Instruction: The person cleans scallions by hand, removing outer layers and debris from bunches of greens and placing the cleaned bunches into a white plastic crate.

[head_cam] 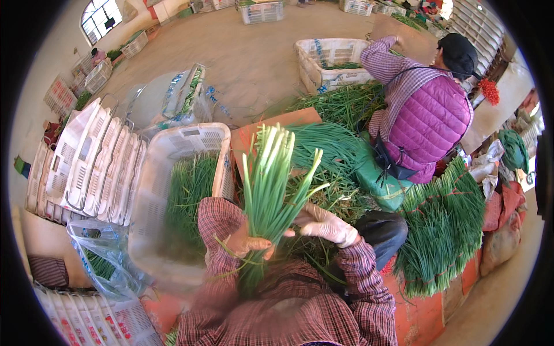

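My left hand (253,245) is closed around a bunch of garlic chives (275,190), held upright with the pale cut ends at the top. A few stalks splay out of the bunch to the right. My right hand (331,227), in a thin whitish glove, is at the right side of the bunch, its fingertips close to the leaves. Whether it pinches a stalk cannot be made out. Beyond my hands lies a pile of loose garlic chives (322,145), with trimmed leaf scraps (333,190) in front of it.
A white plastic crate (149,207) with greens is at my left, near stacked crates (104,160) and a clear plastic bag (108,259). Tied chive bundles (441,233) lie at right. A co-worker (433,116) sits ahead right, beside another crate (333,52) and a green sack (381,177).
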The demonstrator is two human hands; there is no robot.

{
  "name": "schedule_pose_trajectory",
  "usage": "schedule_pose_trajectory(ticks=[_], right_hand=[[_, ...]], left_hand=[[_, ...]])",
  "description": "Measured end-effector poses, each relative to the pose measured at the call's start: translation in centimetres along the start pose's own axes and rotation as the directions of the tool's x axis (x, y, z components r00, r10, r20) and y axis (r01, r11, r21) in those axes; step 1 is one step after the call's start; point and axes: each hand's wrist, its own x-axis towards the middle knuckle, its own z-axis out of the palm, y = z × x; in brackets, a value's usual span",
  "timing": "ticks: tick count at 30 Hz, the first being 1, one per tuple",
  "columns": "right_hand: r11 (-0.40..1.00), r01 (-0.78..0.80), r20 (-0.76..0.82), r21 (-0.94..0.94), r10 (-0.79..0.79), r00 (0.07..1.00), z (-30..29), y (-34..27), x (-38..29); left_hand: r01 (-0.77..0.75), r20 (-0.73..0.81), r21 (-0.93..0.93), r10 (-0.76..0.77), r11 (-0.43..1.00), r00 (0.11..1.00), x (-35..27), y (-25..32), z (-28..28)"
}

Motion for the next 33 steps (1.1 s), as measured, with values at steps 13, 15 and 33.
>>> schedule_pose_trajectory(ticks=[13, 15, 33], right_hand=[[0.875, 0.41, -0.463, 0.257, -0.26, 0.847, -1.5, -1.6, 4.4], [0.913, 0.356, -0.547, 0.197, -0.199, 0.813, -1.4, -1.9, 4.5], [0.968, 0.242, -0.574, 0.067, -0.161, 0.803, 1.0, -0.4, 4.4]], left_hand=[[0.381, -0.097, 0.145, -0.37, 0.913, 0.924, 1.2, -3.2, 2.7], [0.315, -0.105, 0.196, -0.3, 0.929, 0.948, 1.3, -3.0, 3.4], [-0.283, -0.681, 0.204, 0.344, 0.937, 0.647, 5.5, -2.6, 3.6]])
